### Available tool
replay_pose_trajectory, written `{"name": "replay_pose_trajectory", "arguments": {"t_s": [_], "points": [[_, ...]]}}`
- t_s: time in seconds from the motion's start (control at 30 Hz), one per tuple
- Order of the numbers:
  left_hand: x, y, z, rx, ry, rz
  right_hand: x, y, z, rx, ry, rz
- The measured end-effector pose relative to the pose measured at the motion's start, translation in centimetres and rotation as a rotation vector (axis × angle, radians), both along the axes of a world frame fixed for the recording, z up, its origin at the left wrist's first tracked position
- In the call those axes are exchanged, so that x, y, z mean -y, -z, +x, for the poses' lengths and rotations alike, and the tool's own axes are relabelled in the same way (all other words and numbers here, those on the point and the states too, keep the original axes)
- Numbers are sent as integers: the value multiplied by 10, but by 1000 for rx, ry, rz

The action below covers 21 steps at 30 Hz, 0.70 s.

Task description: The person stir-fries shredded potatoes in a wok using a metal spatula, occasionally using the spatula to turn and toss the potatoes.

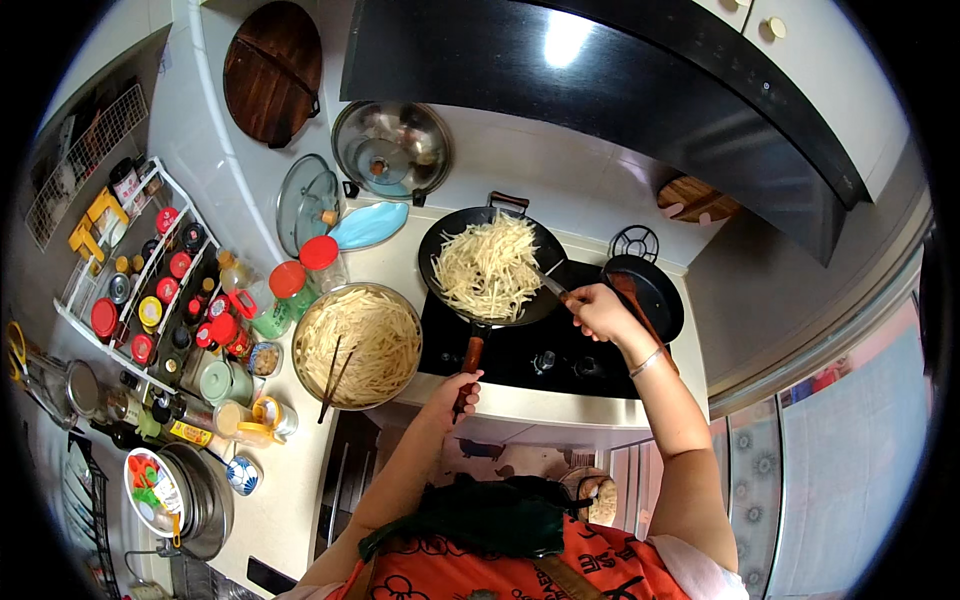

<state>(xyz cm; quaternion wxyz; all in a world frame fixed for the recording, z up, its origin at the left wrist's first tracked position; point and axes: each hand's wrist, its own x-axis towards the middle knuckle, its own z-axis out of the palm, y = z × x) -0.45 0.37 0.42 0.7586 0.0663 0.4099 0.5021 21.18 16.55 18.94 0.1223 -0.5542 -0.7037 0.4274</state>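
My left hand [454, 395] grips the brown wooden handle [472, 356] of a black wok [429, 259] on the hob. Heaped inside the wok are pale shredded strips [487, 266] that look like potato. In my right hand [598, 311] is the handle of a metal spatula [551, 283]; its blade end is hidden among the strips. To the left of the wok, a steel bowl [298, 367] on the counter holds more pale strips [375, 337]. A pair of dark chopsticks [335, 375] lies across that bowl, their ends past its near rim.
A black frying pan [664, 289] with a wooden spatula [628, 289] sits right of the wok. Red-lidded jars [320, 255], a blue leaf-shaped dish [369, 225] and a white spice rack [112, 352] line the left side. The range hood [600, 97] overhangs the hob [517, 367].
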Motion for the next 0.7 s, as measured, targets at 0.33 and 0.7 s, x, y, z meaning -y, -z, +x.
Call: {"name": "replay_pose_trajectory", "arguments": {"t_s": [0.33,0.7], "points": [[3,-5,0,54,-17,3,29,-20,-8,617,-284,726],[-1,0,-3,97,-3,29,-84,-113,-29,782,-354,-292]]}}
